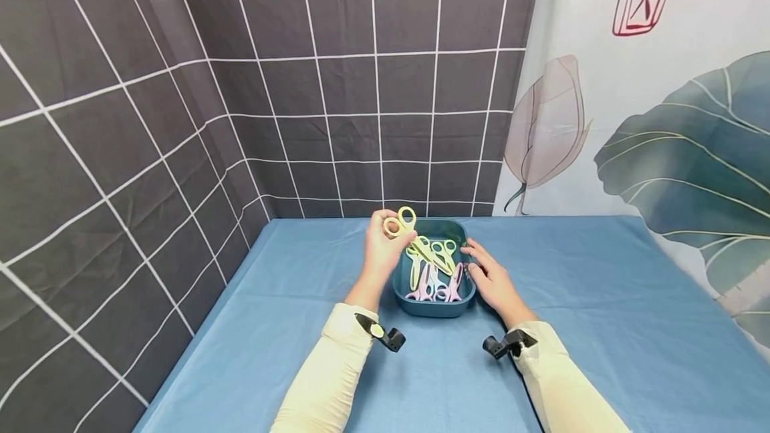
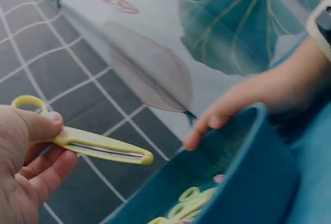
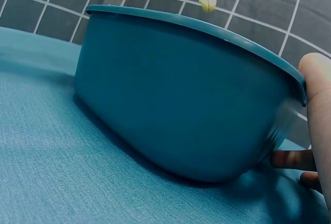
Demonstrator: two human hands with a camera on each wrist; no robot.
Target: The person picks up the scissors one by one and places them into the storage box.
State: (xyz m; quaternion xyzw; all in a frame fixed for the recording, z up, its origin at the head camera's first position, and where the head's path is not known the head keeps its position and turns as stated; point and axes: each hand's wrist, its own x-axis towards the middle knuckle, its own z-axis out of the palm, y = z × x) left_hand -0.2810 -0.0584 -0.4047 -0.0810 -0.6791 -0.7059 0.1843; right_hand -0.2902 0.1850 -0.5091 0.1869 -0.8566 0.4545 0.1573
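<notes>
My left hand (image 1: 382, 249) pinches yellow scissors (image 2: 106, 145) between thumb and fingers, near the handle loops. Their covered blades point down over a teal plastic basket (image 1: 436, 309). Inside the basket lie several more scissors: yellow-green ones (image 1: 444, 249) toward the back and pink and light-blue ones (image 1: 455, 282) toward the front. At the basket's right wall, my right hand (image 1: 494, 280) holds the rim with the thumb over it. Two of its fingers (image 3: 292, 159) show low beside the outer wall in the right wrist view.
A blue cloth (image 1: 271, 333) covers the table under the basket. Behind and to the left hangs dark grey cloth (image 1: 343, 85) with white grid lines. White cloth with large leaf prints (image 1: 692, 166) hangs at the right. Each wrist wears a small black camera (image 1: 508, 344).
</notes>
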